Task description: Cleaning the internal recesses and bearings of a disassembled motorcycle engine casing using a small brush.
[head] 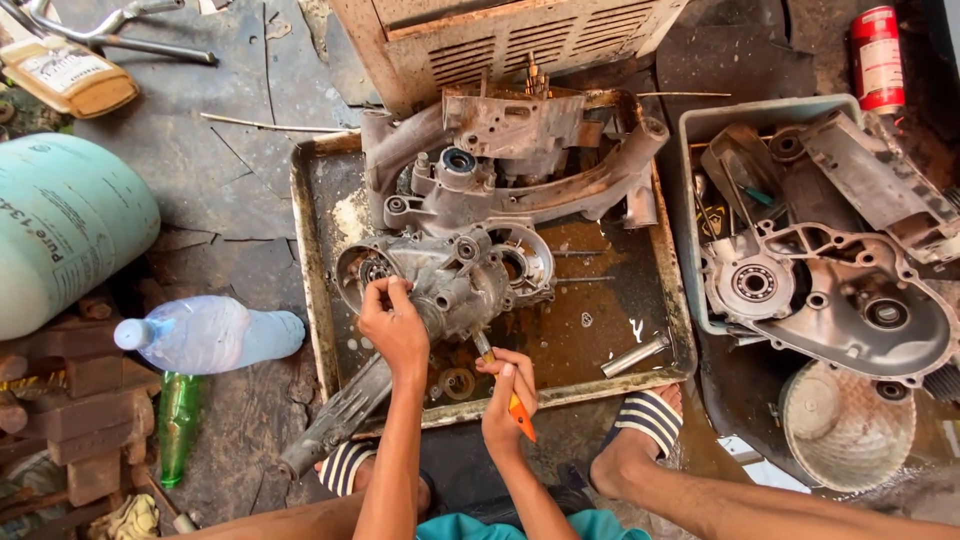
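Note:
A greasy engine crankcase (480, 210) lies in a dirty metal tray (310, 260) on the ground. My left hand (393, 325) grips the near left part of the case, by a round bearing opening (368, 270). My right hand (507, 395) is shut on a screwdriver with an orange handle (522, 418); its tip points up at the underside of the case. A washer-like ring (458, 383) and a short metal tube (635, 355) lie loose in the tray. My sandalled feet (640, 425) rest at the tray's near edge.
A blue-grey tub (700, 125) at the right holds another engine case half (830, 295) and parts. A perforated round cover (845, 425) lies below it. At the left are a pale green gas cylinder (60, 225), a clear plastic bottle (210, 333), a green bottle (176, 425) and bricks (70, 420).

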